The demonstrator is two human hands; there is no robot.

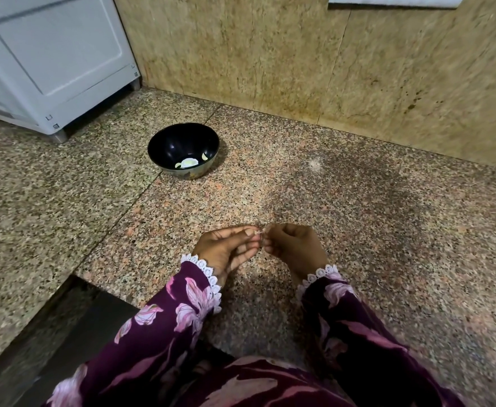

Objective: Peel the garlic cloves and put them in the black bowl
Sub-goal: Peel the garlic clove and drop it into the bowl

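At the far left, a white appliance (56, 60) stands on the speckled granite bench (387, 218), its near corner foot resting just left of the black bowl (183, 149). That bowl sits upright on the bench, well apart from the hands and farther away than they are; a few pale peeled garlic cloves (188, 163) lie at its bottom, with one more (204, 156) against the inner wall on the right. Behind the bowl and running off to the right, a tan stone wall (299, 54) meets the bench.

Nearer, right of centre, the left hand (229, 248) hovers just above the bench with its fingers curled, its thumb and fingertips pinching a small garlic clove (259, 232) that is mostly hidden between the two hands. Just right of it, touching at the fingertips, the right hand (295, 245) is curled into a loose fist, its thumb and forefinger pinching the same clove from the other side. Both wrists come out of dark purple flowered sleeves (182, 312) edged with white lace, which run down to the near edge.
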